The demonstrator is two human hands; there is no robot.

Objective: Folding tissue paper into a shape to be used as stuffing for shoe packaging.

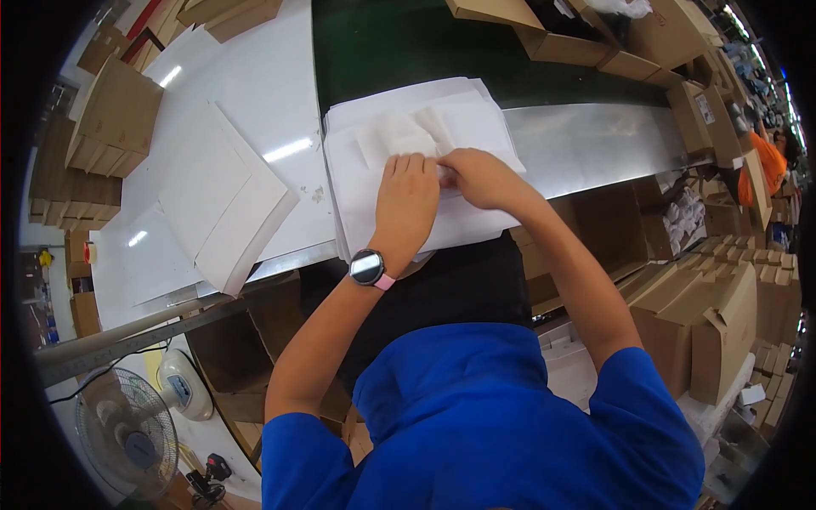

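Observation:
A stack of large white paper sheets [365, 204] lies in front of me, its upper part over the green surface. On the stack is a small off-white sheet of thin paper [391, 138], raised and blurred. My left hand [410, 200], with a watch [368, 267] on its wrist, has its fingers bent over the near edge of this small sheet. Close beside it, my right hand [481, 177] has its fingers curled at the same edge, thumb toward the left hand. Their fingertips and whatever lies under them are partly hidden.
A flat stack of white card [225, 208] lies to the left on the white table [280, 93]. Brown cartons [115, 115] stand at the far left, with open boxes [569, 38] at the far right. A fan [127, 429] is at lower left. A person in orange [759, 170] is at the right.

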